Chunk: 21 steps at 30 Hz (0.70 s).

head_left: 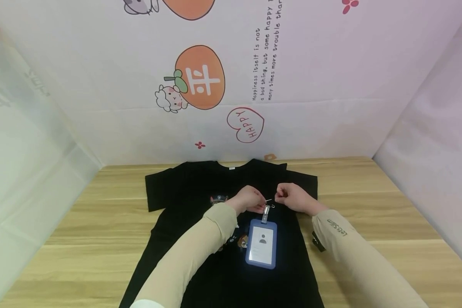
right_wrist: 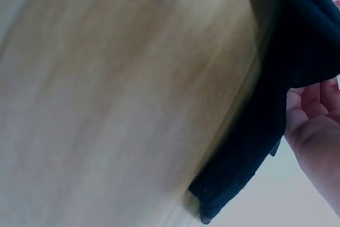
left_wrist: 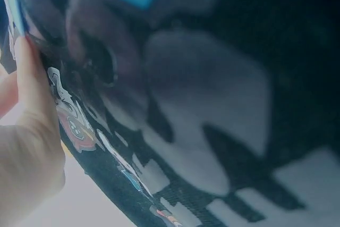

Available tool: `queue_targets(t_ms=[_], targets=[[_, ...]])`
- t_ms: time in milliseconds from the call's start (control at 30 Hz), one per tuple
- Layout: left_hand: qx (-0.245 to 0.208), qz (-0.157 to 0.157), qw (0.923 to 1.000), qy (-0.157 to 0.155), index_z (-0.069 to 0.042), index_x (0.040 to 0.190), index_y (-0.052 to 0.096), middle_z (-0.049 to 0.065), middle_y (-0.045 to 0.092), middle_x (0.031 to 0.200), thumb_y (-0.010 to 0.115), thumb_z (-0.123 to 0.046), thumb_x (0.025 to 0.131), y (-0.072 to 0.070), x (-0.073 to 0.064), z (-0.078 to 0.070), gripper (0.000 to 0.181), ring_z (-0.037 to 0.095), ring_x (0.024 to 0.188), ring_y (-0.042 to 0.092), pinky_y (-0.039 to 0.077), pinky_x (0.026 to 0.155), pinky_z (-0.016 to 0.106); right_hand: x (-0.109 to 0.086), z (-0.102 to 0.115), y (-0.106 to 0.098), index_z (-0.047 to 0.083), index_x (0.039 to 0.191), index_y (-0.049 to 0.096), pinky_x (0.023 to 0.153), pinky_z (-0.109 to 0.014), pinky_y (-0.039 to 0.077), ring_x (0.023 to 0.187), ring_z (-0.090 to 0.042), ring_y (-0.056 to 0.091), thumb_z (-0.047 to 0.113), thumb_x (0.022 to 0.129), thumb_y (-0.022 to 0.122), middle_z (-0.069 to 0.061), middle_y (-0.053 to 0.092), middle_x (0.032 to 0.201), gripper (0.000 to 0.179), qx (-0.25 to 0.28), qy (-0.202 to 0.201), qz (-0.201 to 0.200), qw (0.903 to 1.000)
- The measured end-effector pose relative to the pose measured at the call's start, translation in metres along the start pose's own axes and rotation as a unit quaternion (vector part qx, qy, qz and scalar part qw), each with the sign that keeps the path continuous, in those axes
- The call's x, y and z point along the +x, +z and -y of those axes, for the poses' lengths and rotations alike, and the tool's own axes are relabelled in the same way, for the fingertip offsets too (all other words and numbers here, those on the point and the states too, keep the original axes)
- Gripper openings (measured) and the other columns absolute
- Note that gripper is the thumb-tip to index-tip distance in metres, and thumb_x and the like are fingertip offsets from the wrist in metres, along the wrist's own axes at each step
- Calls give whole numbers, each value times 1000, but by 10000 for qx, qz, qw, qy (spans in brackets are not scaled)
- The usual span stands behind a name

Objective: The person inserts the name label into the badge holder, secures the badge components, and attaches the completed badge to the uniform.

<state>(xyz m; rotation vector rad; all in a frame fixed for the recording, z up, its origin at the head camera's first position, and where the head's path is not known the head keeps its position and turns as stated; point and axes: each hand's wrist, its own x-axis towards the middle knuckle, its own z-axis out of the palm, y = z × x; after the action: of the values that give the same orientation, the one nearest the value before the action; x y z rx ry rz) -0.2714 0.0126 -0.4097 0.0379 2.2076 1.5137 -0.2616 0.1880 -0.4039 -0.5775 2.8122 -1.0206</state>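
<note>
A black T-shirt (head_left: 223, 179) lies flat with its collar at the far side. On its chest rests a blue badge holder (head_left: 274, 246) with a white card, a clear strap and a metal clip (head_left: 267, 210) with a thin pin sticking out. My left hand (head_left: 250, 199) pinches the clip at its top; the fingertips are partly hidden. Just right of the pin, my right hand (head_left: 290, 196) has curled fingers pinching the shirt's cloth. In the right wrist view, dark cloth (right_wrist: 271, 110) rises in folds beside the right hand (right_wrist: 319, 126) and covers part of it.
The wooden table (head_left: 100, 231) shows on both sides of the shirt. A small black object (head_left: 318, 241) lies by the right forearm. White printed cloth (head_left: 312, 85) forms a wall behind and at both sides. Cartoon prints (head_left: 242, 241) decorate the shirt's front.
</note>
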Motion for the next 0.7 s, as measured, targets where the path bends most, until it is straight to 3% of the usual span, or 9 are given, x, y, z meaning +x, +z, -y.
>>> queue_targets(t_ms=[233,500,700], targets=[[150,-42,9998,138,7,91,66,8,62,69,57,3,90,-2,-2,0,11,10,55,58,57,61,23,1,-1,4,7,71,42,70,-31,40,73,-16,53,-2,87,62,-3,60,78,27,177,72,158,9997],[87,-65,9995,304,7,90,68,10,66,73,60,2,89,-3,-1,0,10,10,59,62,57,62,24,6,-3,5,6,71,39,67,-28,43,73,-15,54,-6,84,63,-4,61,76,29,375,-131,222,9990],[133,-188,9991,360,6,87,68,7,64,70,60,2,89,-3,1,-1,9,9,58,61,56,60,22,8,-2,3,5,71,36,67,-28,42,73,-16,54,-6,84,63,-4,61,76,32,464,-20,300,9985]])
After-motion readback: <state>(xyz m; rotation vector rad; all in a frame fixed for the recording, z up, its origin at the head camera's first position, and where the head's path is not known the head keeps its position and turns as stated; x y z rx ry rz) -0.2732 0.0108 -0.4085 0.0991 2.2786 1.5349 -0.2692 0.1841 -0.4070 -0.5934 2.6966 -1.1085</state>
